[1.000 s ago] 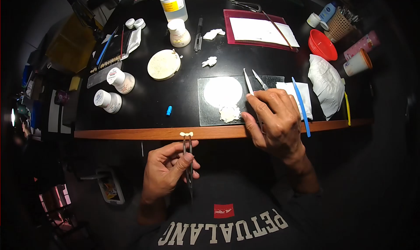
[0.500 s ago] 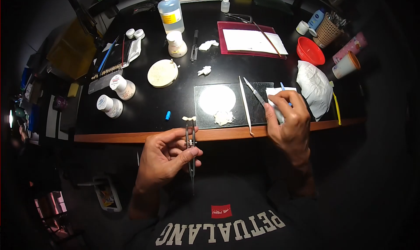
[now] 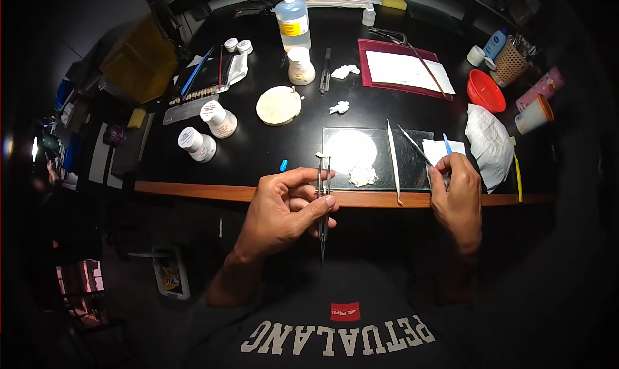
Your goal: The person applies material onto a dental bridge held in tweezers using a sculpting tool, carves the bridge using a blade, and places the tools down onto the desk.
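Note:
My left hand [image 3: 290, 208] is closed on metal tweezers [image 3: 324, 198], whose tips hold a small cream-coloured piece [image 3: 322, 155] beyond the table's front edge. My right hand [image 3: 458, 198] pinches a slim metal-bladed tool [image 3: 414, 142], its pointed end over the glass plate [image 3: 380, 169]. White paste [image 3: 362, 175] lies near the plate's front edge. To its right, a white double-ended tool [image 3: 393, 156] rests across the plate and reaches the wooden edge. A blue tool [image 3: 447, 143] lies on a white tissue [image 3: 435, 148], partly hidden behind my right hand.
Behind the hands stand white jars [image 3: 196, 144], a clear bottle [image 3: 293, 24] and a round cream disc [image 3: 278, 106]. A red bowl [image 3: 485, 91], crumpled tissue [image 3: 489, 146] and yellow tool [image 3: 518, 172] are on the right. Another person's hand [image 3: 53, 173] shows far left.
My right hand has put down the white tool and taken hold of the metal-bladed one. My left hand still holds the tweezers and piece. The camera view has shifted.

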`<state>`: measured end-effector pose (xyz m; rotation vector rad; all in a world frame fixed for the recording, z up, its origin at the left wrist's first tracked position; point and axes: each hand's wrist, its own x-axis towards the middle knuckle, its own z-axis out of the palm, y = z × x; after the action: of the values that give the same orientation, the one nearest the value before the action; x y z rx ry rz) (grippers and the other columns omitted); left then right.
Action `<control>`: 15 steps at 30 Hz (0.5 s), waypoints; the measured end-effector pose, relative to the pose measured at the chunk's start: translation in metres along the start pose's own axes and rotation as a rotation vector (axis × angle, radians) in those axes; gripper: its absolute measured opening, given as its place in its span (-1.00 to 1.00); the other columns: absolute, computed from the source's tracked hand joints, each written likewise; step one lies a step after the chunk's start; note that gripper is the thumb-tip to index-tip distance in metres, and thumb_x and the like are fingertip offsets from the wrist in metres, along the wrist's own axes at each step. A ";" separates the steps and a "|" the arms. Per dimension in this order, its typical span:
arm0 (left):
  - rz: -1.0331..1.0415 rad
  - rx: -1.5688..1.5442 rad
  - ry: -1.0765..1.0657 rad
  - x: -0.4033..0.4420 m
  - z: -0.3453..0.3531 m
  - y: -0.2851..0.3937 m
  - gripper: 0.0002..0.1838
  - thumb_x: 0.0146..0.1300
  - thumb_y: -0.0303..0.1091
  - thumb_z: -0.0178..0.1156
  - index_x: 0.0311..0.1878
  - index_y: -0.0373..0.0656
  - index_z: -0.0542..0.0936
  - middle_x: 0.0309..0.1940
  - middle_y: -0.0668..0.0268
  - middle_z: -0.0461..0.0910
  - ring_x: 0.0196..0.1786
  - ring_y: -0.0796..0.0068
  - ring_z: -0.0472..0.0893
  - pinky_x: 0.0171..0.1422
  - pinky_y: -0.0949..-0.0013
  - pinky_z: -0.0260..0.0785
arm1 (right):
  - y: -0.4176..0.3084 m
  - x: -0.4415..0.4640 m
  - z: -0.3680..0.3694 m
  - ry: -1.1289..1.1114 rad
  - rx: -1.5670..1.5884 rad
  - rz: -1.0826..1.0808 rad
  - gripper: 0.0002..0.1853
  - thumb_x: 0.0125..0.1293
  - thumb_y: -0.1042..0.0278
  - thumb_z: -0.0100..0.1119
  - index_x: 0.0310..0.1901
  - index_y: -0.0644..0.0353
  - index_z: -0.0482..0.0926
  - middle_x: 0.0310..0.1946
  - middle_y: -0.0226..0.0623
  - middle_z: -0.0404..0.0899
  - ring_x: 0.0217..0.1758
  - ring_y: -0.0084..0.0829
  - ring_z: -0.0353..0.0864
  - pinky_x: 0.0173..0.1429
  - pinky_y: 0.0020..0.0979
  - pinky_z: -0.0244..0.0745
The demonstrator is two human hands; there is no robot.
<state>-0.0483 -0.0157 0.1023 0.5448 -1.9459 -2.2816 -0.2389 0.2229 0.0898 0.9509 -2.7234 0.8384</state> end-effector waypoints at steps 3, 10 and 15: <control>0.024 0.017 0.012 0.001 -0.002 0.001 -0.60 0.47 -0.53 0.33 0.29 -0.46 0.55 -0.28 0.14 0.77 -0.24 0.43 0.84 -0.33 0.56 0.67 | -0.008 -0.006 -0.004 0.171 0.144 -0.015 -0.88 0.41 0.54 0.33 -0.20 0.35 0.56 -0.29 -0.12 0.59 -0.38 -0.23 0.59 -0.24 -0.25 0.47; 0.011 -0.047 0.003 0.008 -0.003 0.006 -0.63 0.48 -0.48 0.34 0.25 -0.42 0.54 -0.27 0.10 0.78 -0.23 0.37 0.85 -0.34 0.55 0.67 | -0.044 -0.040 -0.011 -0.379 1.252 -0.085 -0.94 0.41 0.65 0.35 -0.19 0.37 0.63 -0.28 -0.23 0.65 -0.40 -0.63 0.59 -0.32 -0.57 0.46; 0.043 -0.086 -0.024 0.004 0.004 0.003 -0.63 0.49 -0.46 0.34 0.24 -0.42 0.54 -0.25 0.10 0.79 -0.22 0.34 0.86 -0.30 0.53 0.71 | -0.061 -0.044 0.014 -0.662 1.356 0.112 -0.94 0.44 0.60 0.37 -0.15 0.41 0.68 -0.30 -0.26 0.71 -0.34 -0.59 0.69 -0.29 -0.55 0.59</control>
<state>-0.0538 -0.0136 0.1046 0.4642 -1.8413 -2.3434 -0.1658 0.1996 0.0933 1.3827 -2.3348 2.9805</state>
